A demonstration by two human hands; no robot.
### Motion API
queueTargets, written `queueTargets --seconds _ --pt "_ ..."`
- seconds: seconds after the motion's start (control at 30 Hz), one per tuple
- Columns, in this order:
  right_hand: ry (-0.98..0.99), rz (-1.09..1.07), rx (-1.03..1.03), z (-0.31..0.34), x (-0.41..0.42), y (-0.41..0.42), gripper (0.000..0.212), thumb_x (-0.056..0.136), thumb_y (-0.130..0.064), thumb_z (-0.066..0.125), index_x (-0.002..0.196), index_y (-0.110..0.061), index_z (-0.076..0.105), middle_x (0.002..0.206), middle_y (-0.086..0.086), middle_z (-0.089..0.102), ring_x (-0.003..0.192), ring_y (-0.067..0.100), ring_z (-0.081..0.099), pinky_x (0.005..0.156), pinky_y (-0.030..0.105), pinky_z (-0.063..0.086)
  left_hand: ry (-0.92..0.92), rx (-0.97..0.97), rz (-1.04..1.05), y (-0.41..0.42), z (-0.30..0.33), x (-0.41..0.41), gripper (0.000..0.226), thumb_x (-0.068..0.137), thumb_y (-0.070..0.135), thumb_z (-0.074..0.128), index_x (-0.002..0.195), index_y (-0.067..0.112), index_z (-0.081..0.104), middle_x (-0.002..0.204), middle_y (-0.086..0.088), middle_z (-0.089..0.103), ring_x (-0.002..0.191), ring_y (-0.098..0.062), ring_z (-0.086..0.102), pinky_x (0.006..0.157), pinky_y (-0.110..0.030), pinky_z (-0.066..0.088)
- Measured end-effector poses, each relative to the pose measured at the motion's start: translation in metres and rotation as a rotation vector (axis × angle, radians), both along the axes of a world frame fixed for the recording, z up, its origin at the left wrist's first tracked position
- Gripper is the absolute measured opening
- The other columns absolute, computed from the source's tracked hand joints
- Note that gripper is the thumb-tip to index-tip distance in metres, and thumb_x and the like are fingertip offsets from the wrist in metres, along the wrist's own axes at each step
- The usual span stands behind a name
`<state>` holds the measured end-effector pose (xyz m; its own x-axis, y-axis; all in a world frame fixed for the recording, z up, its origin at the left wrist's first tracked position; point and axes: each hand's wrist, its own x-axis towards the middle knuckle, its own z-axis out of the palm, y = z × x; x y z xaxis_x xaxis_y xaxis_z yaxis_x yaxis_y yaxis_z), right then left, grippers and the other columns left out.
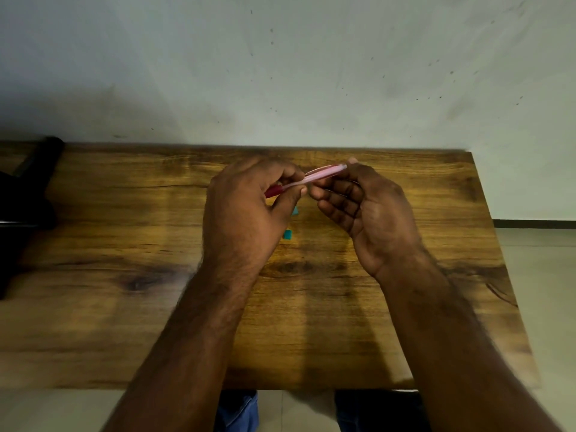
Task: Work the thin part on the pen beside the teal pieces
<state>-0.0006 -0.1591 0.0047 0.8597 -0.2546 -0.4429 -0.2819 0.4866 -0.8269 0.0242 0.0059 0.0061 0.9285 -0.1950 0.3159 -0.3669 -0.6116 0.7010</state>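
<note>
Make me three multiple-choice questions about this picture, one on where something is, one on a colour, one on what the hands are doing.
1. Where are the two small teal pieces?
A. on the wooden table, below the hands
B. on the floor
C. on the wall

2. What colour is the pen?
A. blue and black
B. pink with a red end
C. green

3. How is the pen held?
A. it lies loose on the table
B. the right hand alone holds it
C. the left hand and the right hand each pinch one end

Key: 1 A, they lie on the wood just under the thumbs. 2 B, a pale pink barrel with a red end by the left hand. 3 C, both hands have fingers curled round it above the table.
</note>
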Motion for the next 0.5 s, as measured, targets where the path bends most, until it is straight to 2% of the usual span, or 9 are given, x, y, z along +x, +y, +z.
queueTargets --seconds 0.17,0.27,0.33,0.43,0.5 --pt "0.006 -0.016 -0.043 -0.001 0.0 -0.004 0.031 0.105 -0.032 0.058 0.107 -0.007 0.075 0.099 0.016 0.08 0.091 0.027 0.079 0.075 0.03 0.064 0.008 -0.002 0.002 0.001 0.001 0.0 0.018 0.087 0.023 0.082 0.104 0.019 0.079 0.096 0.007 0.075 0.089 -0.012 0.069 0.077 -0.043 0.06" --pt "0.035 -0.113 -0.169 -0.004 0.003 -0.012 0.023 0.105 -0.025 0.059 0.102 -0.009 0.074 0.092 0.011 0.08 0.078 0.019 0.077 0.063 0.025 0.06 0.014 -0.01 0.003 0.002 0.001 0.0 0.017 0.087 0.023 0.082 0.103 0.021 0.079 0.095 0.008 0.075 0.088 -0.012 0.069 0.077 -0.043 0.06" --pt "0.063 -0.131 -0.415 -0.008 0.003 -0.02 0.013 0.102 -0.019 0.062 0.096 -0.015 0.073 0.089 0.005 0.08 0.072 0.014 0.074 0.058 0.025 0.055 0.017 -0.01 0.005 0.002 0.001 0.0 0.017 0.087 0.023 0.082 0.103 0.021 0.079 0.095 0.009 0.074 0.088 -0.011 0.068 0.077 -0.043 0.06" --pt "0.112 0.005 -0.956 -0.018 -0.002 -0.029 0.009 0.095 -0.02 0.069 0.099 -0.025 0.075 0.09 -0.006 0.076 0.082 0.013 0.071 0.071 0.034 0.057 0.029 -0.018 0.006 0.002 0.0 0.0 0.017 0.086 0.024 0.082 0.102 0.02 0.079 0.096 0.009 0.075 0.089 -0.01 0.069 0.078 -0.042 0.061" --pt "0.144 0.111 -1.154 -0.022 -0.004 -0.026 0.014 0.094 -0.022 0.069 0.105 -0.027 0.076 0.096 -0.007 0.076 0.087 0.016 0.07 0.076 0.034 0.057 0.03 -0.023 0.006 0.002 0.0 0.0 0.016 0.086 0.024 0.082 0.102 0.019 0.079 0.096 0.008 0.075 0.089 -0.011 0.07 0.079 -0.043 0.061"
